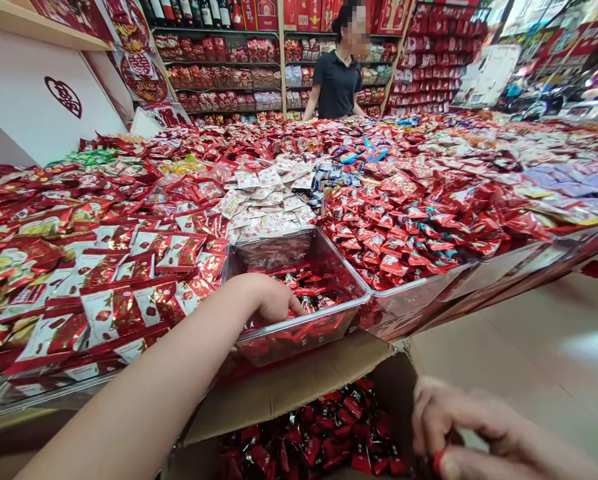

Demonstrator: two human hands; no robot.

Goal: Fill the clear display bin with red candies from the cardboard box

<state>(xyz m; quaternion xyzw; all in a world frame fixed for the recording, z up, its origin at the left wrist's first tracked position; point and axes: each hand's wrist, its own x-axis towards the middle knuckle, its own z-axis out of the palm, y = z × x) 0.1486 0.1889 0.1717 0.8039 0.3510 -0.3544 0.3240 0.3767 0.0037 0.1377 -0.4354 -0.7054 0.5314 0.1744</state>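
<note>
My left hand (273, 300) reaches down inside a clear plastic bin (299, 328) that holds small red and black wrapped candies (323, 301); its fingertips are hidden among them. Below the bin, an open cardboard box (299, 393) contains more red and black candies (329, 427). At the right side of this box is my right hand (459, 423), its fingers curled with thumb and fingers pinched on a small red wrapped candy (439, 460).
White wrapped candies (269, 200) lie behind the bin, red ones (389, 227) to its right, and larger red and white packets (123, 300) to its left. A person (337, 80) stands behind the display, before stocked shelves (223, 73).
</note>
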